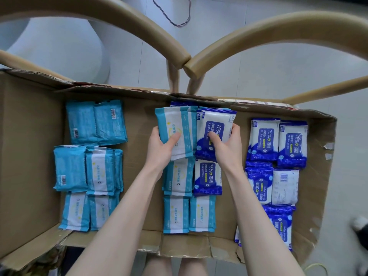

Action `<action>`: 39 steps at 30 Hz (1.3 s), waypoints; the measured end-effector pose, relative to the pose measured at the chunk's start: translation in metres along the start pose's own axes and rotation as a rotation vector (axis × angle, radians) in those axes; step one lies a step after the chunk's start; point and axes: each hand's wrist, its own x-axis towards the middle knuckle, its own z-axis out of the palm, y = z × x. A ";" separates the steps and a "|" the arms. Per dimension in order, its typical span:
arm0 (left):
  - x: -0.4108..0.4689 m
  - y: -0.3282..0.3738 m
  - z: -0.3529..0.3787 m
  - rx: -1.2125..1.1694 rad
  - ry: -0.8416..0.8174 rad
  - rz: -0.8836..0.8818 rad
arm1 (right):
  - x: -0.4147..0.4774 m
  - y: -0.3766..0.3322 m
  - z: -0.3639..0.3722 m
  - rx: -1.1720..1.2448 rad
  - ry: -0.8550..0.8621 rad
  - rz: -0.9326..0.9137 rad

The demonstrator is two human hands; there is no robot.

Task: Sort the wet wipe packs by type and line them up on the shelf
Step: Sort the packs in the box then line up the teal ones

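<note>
Wet wipe packs lie on a flattened cardboard sheet. My left hand grips a light-blue and white pack at the top of the middle group. Beside it, my right hand grips a dark-blue alcohol wipes pack. Below my hands lie several mixed packs: light-blue ones and one dark-blue pack. Light-blue packs are grouped at the left, some face down. Dark-blue alcohol packs are grouped at the right.
The cardboard rests across two wooden chairs whose curved backrests meet behind it. A raised cardboard flap borders the right side. A thin cable lies on the grey floor beyond. My knees show under the front edge.
</note>
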 end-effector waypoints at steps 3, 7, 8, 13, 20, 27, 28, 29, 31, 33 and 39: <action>-0.002 0.001 0.001 -0.051 -0.019 -0.019 | -0.001 -0.002 0.003 0.026 -0.084 0.022; -0.009 -0.003 -0.001 -0.073 -0.025 -0.031 | -0.006 0.003 0.004 0.022 -0.099 0.042; -0.011 -0.005 -0.003 -0.083 -0.025 -0.040 | -0.009 0.005 0.004 0.023 -0.083 0.050; -0.020 -0.012 -0.004 -0.108 -0.041 -0.066 | -0.021 0.019 -0.004 0.026 -0.050 0.088; -0.042 -0.032 -0.004 -0.117 -0.023 -0.082 | -0.041 0.048 -0.015 -0.104 -0.090 0.143; -0.053 -0.043 -0.004 -0.100 -0.012 -0.081 | -0.048 0.061 -0.014 -0.447 -0.007 0.092; -0.053 -0.043 -0.004 -0.102 -0.008 -0.072 | -0.047 0.057 -0.014 -0.445 0.035 0.052; -0.051 -0.041 -0.003 -0.104 -0.004 -0.063 | -0.044 0.052 -0.013 -0.439 0.070 0.004; -0.046 -0.036 0.001 -0.104 0.001 -0.039 | -0.033 0.039 -0.012 -0.421 0.101 -0.072; -0.039 -0.030 0.006 -0.100 0.001 -0.020 | -0.016 0.028 -0.008 -0.386 0.069 -0.071; -0.020 -0.022 0.014 -0.053 0.013 -0.008 | 0.024 0.018 0.002 -0.431 0.074 -0.020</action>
